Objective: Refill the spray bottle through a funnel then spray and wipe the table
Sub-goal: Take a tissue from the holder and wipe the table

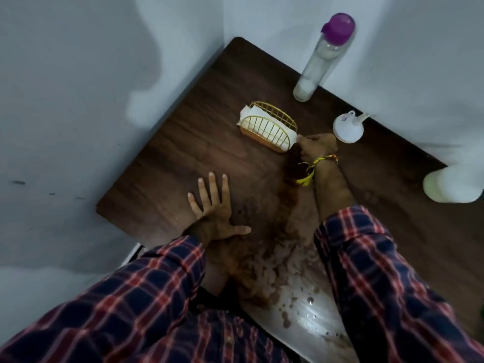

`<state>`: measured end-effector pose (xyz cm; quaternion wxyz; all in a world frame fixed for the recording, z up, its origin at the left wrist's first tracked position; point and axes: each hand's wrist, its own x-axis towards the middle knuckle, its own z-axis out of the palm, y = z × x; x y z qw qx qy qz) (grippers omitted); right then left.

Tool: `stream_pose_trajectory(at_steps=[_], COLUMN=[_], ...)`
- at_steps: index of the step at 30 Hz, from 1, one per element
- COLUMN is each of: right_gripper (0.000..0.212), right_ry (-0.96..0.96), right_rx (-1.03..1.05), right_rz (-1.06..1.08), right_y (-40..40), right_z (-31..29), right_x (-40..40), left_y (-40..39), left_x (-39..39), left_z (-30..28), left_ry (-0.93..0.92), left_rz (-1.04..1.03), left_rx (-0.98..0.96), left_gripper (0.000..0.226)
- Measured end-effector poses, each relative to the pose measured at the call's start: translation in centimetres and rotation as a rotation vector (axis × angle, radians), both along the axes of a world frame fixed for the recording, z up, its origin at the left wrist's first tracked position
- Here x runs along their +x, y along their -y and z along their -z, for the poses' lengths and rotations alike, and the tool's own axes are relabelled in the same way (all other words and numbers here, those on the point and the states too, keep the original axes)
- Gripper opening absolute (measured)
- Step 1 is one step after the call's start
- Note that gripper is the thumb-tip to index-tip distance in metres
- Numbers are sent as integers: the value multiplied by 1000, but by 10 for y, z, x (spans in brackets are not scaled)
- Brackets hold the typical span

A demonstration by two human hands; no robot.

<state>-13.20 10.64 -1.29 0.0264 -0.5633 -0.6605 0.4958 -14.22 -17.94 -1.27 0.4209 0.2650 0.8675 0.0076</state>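
Wet patch [282,260] spread across the near part of the dark wood table [167,163], droplets beading toward the front edge, so probably past the spraying and onto the wipe.

Right hand [318,148] out at the gold wire napkin holder [268,127], fingertips closed in a pinch on the right-hand corner of the white napkins [262,128] sticking out of it. Looks like a grip on paper only, not the wire, though hard to swear to that in this light. Yellow thread band on that wrist.

Left hand [214,208] flat on the tabletop, fingers splayed wide, holding nothing, just bracing.

Key bit for the next move: holder's long axis running diagonally, far-left to near-right, with the pinched corner at the near-right end. So probably a pull up and toward the body, then straight down to the wet patch, which sits nearer the body between both forearms. Right hand clearly the one for it.

Risk: light holder tipping or dragging along if the stack snags.

White funnel [348,127] lying just right of that hand, clear bottle with purple cap [323,58] further back by the wall, white spray bottle [450,186] off at the right edge, well apart.
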Motion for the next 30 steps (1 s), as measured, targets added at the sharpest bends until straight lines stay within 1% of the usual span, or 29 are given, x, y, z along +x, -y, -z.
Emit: stream_pose_trajectory(at_steps=[1,2,5,8,11,13,18,21,28,30], right_gripper=[13,17,19,12,15,15,12,14,13,7], right_ry=[24,70,20,6,-18,-30,-83,-100,-127,-171], right_rx=[6,42,116,154,208,269,428,482,464,464], right_rz=[-7,-15,2,22,53,31,-118,-143,-141,-109], right_y=[-10,-12,-6,-2,23,33,46,45,48,49], right_z=[15,17,10,8,-35,-56,-80,-84,-90,-93], right_x=[0,-2,-8,-11,-17,-21,-32,-35,-44,-54], left_y=[0,0,0,0,1,1,1,0,0,0], left_x=[0,0,-1,-1,-1,-1,-1,-1,-1,-1], left_z=[-1,-1,-1,1,1,1,-3,-5,-4,-3], left_ry=[8,15,20,19,23,23,30,34,29,25], left_rz=[-1,-2,-6,-8,-6,-7,-4,-8,-13,-12], left_rx=[-2,-4,-9,-2,2,8,-9,-11,-5,-2], left_gripper=[151,151,151,152,152,152,152,152,152,152])
